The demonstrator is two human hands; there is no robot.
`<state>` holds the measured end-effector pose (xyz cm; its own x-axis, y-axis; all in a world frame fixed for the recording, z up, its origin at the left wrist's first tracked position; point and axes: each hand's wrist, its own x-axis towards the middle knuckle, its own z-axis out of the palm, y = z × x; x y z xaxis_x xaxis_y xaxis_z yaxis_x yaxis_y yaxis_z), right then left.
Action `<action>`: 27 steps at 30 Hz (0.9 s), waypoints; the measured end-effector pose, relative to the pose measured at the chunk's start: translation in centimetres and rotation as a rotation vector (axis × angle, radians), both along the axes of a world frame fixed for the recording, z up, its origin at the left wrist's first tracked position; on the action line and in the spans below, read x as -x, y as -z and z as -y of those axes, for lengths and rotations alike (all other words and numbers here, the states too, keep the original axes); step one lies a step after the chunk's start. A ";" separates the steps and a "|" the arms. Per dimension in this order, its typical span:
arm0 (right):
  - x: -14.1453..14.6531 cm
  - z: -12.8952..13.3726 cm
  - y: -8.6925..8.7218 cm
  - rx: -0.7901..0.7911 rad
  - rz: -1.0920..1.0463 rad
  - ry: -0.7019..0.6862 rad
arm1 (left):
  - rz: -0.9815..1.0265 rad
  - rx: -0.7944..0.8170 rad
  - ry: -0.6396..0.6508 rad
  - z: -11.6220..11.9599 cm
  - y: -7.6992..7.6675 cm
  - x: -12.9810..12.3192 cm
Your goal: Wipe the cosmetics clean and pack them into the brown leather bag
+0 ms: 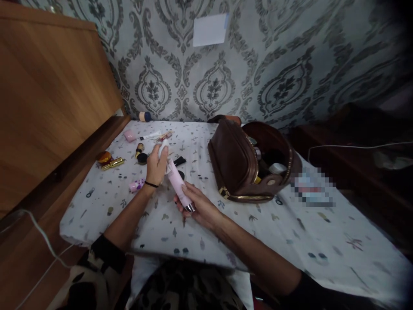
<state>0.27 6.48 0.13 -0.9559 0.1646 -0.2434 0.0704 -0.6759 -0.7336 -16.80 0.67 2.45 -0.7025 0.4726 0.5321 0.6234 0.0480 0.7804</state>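
My right hand [195,202] is wrapped round the lower part of a pale pink cosmetic tube [178,183] with a shiny silver end. The tube tilts up and left over the table. Close to its upper end, my left hand [156,165] has its fingers closed round a small white thing [164,148], whose kind I cannot make out. A black band circles the left wrist. Below that wrist lies a pink and purple bottle [137,185]. A round black pot [142,159] sits just left of the hand, and a black tube [180,161] lies behind the pink one.
A brown cosmetic bag [234,157] stands unzipped on the right, with several items inside. Gold tubes [112,163], an amber jar [103,157] and a pink item [129,136] lie on the left. A wooden cabinet [58,73] borders the table's left side; a patterned wall rises behind.
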 end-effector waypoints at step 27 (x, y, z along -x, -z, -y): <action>0.7 -1.6 -0.1 0.085 0.037 0.303 | -0.298 0.045 0.119 -0.5 1.4 -5.6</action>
